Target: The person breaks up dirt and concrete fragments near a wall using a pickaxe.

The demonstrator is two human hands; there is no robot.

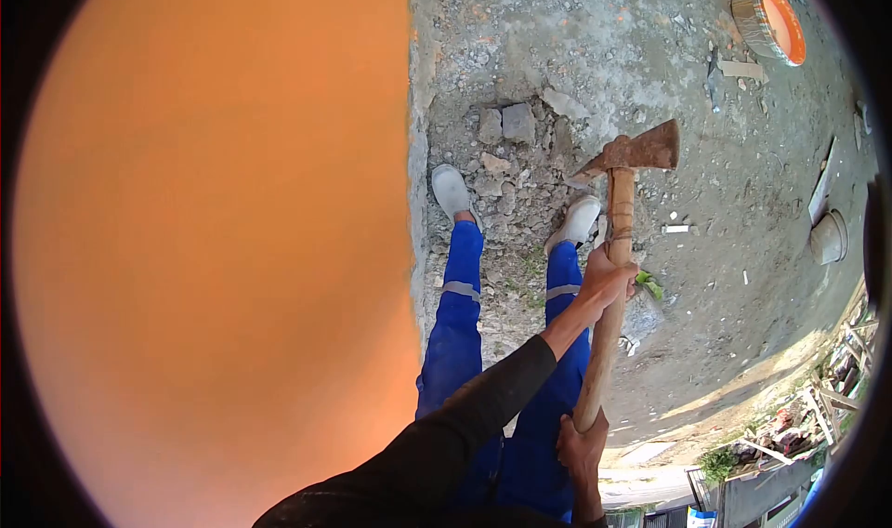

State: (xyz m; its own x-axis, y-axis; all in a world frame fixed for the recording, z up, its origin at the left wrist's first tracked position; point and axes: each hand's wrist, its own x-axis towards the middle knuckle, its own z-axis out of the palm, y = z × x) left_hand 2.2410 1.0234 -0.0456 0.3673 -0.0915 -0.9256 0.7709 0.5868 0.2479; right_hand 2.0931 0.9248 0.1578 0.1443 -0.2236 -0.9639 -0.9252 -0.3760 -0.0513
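I hold a mattock (602,342) with a rusty metal head (641,150) and a wooden handle, its head up in front of me at the right. My left hand (609,282) is closed around the upper part of the handle, below a bound section. Near the handle's lower end, my right hand (583,442) is wrapped around the wood. One end of the head is wide; the other narrows toward the left, over the ground near my right shoe (576,219). Broken rubble (511,189) lies between and ahead of my feet.
An orange wall (223,249) rises close along my left. Grey blocks (518,123) sit ahead of my shoes. An orange-rimmed bucket (785,26) stands at the far right, with a grey bucket (829,238) lower down. Wood scraps (818,416) are piled at the lower right.
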